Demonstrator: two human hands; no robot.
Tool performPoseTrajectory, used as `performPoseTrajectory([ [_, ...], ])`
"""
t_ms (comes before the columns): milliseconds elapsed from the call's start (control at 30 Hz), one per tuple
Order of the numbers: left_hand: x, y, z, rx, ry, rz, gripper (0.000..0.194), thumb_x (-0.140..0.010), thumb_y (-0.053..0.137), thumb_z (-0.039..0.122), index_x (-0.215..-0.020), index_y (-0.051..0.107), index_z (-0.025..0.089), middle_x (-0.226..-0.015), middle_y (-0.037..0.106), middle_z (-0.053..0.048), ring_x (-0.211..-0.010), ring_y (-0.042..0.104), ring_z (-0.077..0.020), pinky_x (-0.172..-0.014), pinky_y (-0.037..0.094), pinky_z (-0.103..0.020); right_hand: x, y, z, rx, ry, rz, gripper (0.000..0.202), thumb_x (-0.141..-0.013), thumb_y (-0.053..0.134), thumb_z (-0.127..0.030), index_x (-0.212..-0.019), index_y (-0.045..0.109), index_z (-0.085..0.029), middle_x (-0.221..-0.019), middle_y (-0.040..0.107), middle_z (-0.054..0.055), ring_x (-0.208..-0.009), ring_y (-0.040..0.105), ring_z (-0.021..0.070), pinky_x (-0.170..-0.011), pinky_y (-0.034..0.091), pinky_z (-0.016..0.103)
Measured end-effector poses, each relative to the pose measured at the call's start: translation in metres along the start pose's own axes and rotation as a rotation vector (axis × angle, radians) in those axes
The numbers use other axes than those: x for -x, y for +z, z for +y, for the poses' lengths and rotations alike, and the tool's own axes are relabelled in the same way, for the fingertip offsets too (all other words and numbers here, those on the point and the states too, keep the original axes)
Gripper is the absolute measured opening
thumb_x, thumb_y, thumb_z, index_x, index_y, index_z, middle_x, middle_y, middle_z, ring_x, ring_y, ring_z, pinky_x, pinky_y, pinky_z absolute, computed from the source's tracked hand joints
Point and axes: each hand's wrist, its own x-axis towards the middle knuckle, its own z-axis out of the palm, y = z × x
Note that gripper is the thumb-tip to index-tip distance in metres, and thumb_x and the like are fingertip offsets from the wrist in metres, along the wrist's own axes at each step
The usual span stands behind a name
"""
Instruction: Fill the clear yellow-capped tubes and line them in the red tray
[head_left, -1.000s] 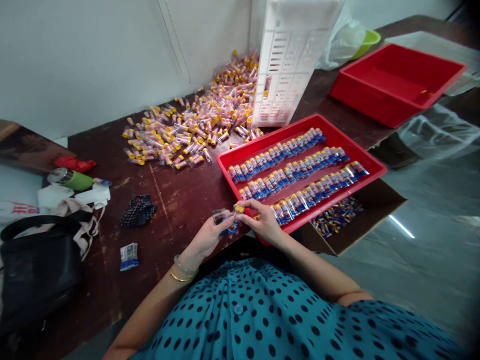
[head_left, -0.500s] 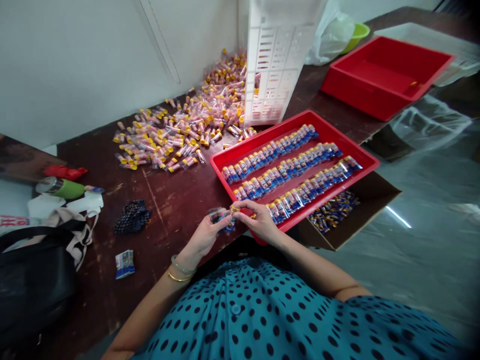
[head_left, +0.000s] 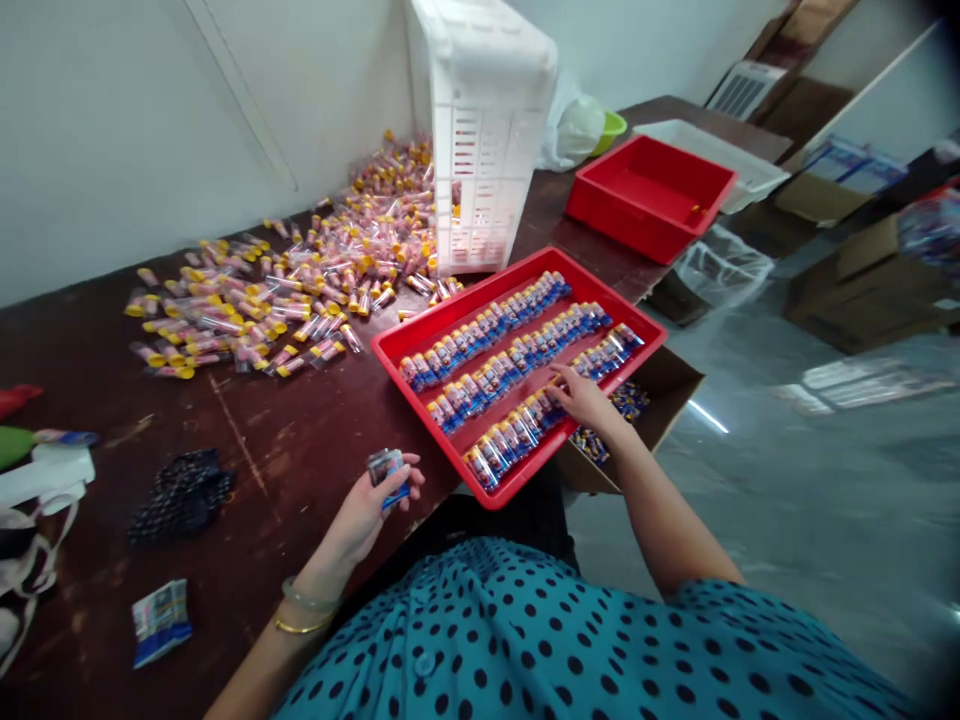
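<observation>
My left hand (head_left: 369,510) is closed round a small stack of printed clear plastic sleeves (head_left: 388,472), blue at one end, above the table beside the tray. My right hand (head_left: 586,398) reaches over the front edge of the red tray (head_left: 409,375). Its thumb and fingers pinch at the front row of small yellow-capped tubes (head_left: 517,428), seemingly on one tube; the contact is partly hidden. Three slanting rows of these tubes, with blue lower ends, lie in the tray. A flat bundle of similar sleeves (head_left: 162,622) rests on the table at the left.
Loose pink tubes with yellow caps (head_left: 247,300) are heaped along the wall. A white slotted basket (head_left: 480,150) stands on end behind the tray. Beyond sits another red tray (head_left: 637,195). Under the near tray is a carton (head_left: 667,400) of small blue-and-yellow pieces. A dark cloth (head_left: 180,495) lies left.
My hands have parted: the right has moved right onto the front tube row, the left has shifted left and down with the sleeves. The view has turned to the right.
</observation>
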Motion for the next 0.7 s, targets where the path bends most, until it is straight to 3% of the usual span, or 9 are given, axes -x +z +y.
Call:
performPoseTrajectory([
  [100,0.001,-0.004,0.0,0.045,0.018,0.02,0.033,-0.077,0.076,0.034,-0.101,0.067,0.013,-0.081,0.069,-0.006,-0.067,0.063,-0.0142,-0.055,0.046,-0.022,-0.001,0.002,-0.009,0.077,0.005,0.077,0.04,-0.092,0.051,-0.026,-0.129,0.058,-0.012,-0.112,0.069,0.017,-0.096,0.066,0.0285,-0.088,0.05,0.041],
  [200,0.002,-0.008,0.0,0.089,0.035,0.024,0.03,-0.077,0.075,0.04,-0.085,0.068,0.012,-0.075,0.068,-0.006,-0.064,0.063,-0.0146,-0.053,0.047,-0.023,-0.02,0.009,-0.048,-0.013,-0.113,0.089,0.035,-0.091,0.053,-0.027,-0.122,0.063,-0.013,-0.111,0.07,0.015,-0.095,0.067,0.026,-0.087,0.051,0.038],
  [267,0.003,-0.013,-0.002,0.078,0.029,0.017,0.033,-0.076,0.075,0.043,-0.075,0.066,0.012,-0.068,0.066,-0.005,-0.058,0.063,-0.015,-0.048,0.045,-0.023,-0.042,0.021,-0.094,-0.147,-0.292,0.009,0.032,-0.092,0.055,-0.028,-0.119,0.065,-0.016,-0.11,0.071,0.012,-0.094,0.067,0.0226,-0.086,0.051,0.035],
  [367,0.006,-0.022,-0.008,0.023,0.028,0.046,0.036,-0.071,0.078,0.046,-0.073,0.065,0.013,-0.06,0.063,-0.002,-0.05,0.062,-0.0156,-0.04,0.039,-0.022,-0.084,0.053,-0.185,-0.223,-0.584,-0.137,0.026,-0.092,0.058,-0.03,-0.114,0.068,-0.018,-0.111,0.071,0.009,-0.099,0.066,0.0195,-0.089,0.049,0.031],
  [400,0.007,-0.025,-0.01,0.003,0.035,0.063,0.037,-0.069,0.079,0.047,-0.074,0.065,0.013,-0.059,0.062,-0.002,-0.048,0.061,-0.0155,-0.039,0.037,-0.021,-0.1,0.066,-0.217,-0.197,-0.618,-0.201,0.025,-0.093,0.058,-0.029,-0.112,0.068,-0.018,-0.112,0.071,0.009,-0.099,0.066,0.0188,-0.09,0.048,0.029],
  [433,0.009,-0.027,-0.011,-0.014,0.044,0.08,0.038,-0.067,0.08,0.048,-0.074,0.066,0.013,-0.058,0.062,-0.002,-0.047,0.06,-0.0152,-0.038,0.036,-0.021,-0.115,0.08,-0.247,-0.155,-0.598,-0.285,0.022,-0.094,0.057,-0.028,-0.111,0.068,-0.018,-0.111,0.071,0.008,-0.099,0.065,0.0177,-0.089,0.047,0.028],
  [533,0.019,-0.035,-0.011,-0.005,0.081,0.138,0.041,-0.065,0.082,0.048,-0.081,0.069,0.013,-0.064,0.065,-0.004,-0.052,0.062,-0.0154,-0.042,0.04,-0.022,-0.158,0.114,-0.314,-0.1,-0.54,-0.361,0.018,-0.093,0.06,-0.025,-0.102,0.069,-0.012,-0.102,0.071,0.01,-0.093,0.065,0.0191,-0.084,0.05,0.029],
  [633,0.033,-0.047,-0.01,0.099,0.131,0.231,0.043,-0.068,0.081,0.049,-0.094,0.071,0.016,-0.077,0.069,-0.006,-0.067,0.067,-0.0182,-0.053,0.049,-0.025,-0.185,0.132,-0.344,-0.075,-0.472,-0.411,0.026,-0.094,0.061,-0.031,-0.11,0.064,-0.011,-0.108,0.066,0.009,-0.094,0.065,0.0195,-0.082,0.055,0.035],
  [700,0.043,-0.06,-0.009,0.14,0.151,0.327,0.039,-0.069,0.079,0.05,-0.087,0.072,0.017,-0.076,0.07,-0.007,-0.069,0.067,-0.0183,-0.054,0.049,-0.025,-0.194,0.135,-0.349,-0.072,-0.444,-0.444,0.029,-0.095,0.059,-0.035,-0.115,0.062,-0.014,-0.113,0.064,0.008,-0.095,0.065,0.0187,-0.082,0.057,0.037],
])
